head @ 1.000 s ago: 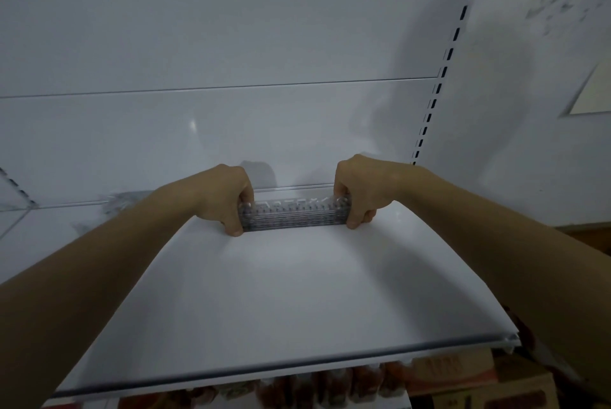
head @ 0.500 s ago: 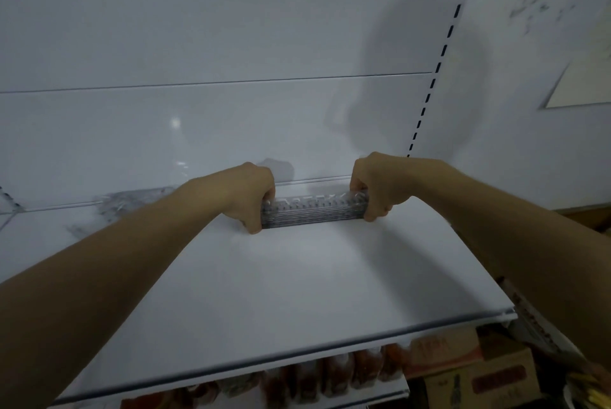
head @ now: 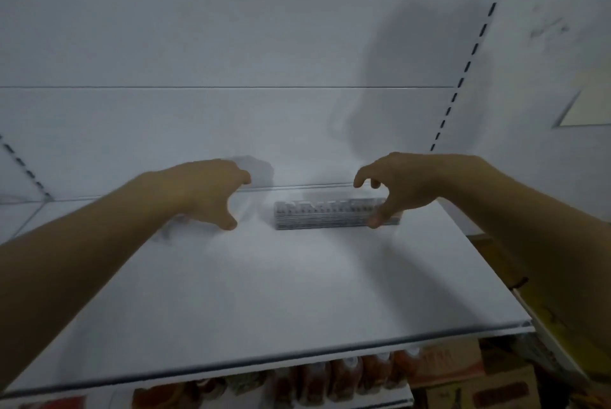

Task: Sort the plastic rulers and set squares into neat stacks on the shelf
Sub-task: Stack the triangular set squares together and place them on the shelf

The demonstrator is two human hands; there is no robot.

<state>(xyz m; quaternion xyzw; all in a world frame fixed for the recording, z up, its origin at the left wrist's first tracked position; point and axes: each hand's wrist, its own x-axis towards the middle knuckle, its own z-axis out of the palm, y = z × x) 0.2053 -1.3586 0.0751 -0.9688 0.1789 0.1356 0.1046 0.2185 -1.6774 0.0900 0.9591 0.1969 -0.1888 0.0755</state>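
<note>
Your stack of clear plastic rulers (head: 334,214) lies flat on the white shelf (head: 297,293), close to its back edge and a little toward the right-hand side, its long side running parallel to that back edge. The rulers sit squared on one another, printed scales showing faintly through the plastic.

Your left hand (head: 208,192) is off the stack, hovering to its left above the shelf near the back edge, with a clear gap between thumb and the stack's left end. Its grip is released: fingers spread forward and only loosely bent, holding nothing.

Your right hand (head: 396,187) is at the stack's right end. Its fingers arch over the back of the rulers without closing on them, and the thumb tip sits at the front of the stack's right end; whether it actually touches is hard to tell through the blur. That grip reads as released too, spread and relaxed.

Below the shelf's front edge, a lower shelf holds a row of reddish packets (head: 330,379), with cardboard boxes (head: 476,385) at the right.
</note>
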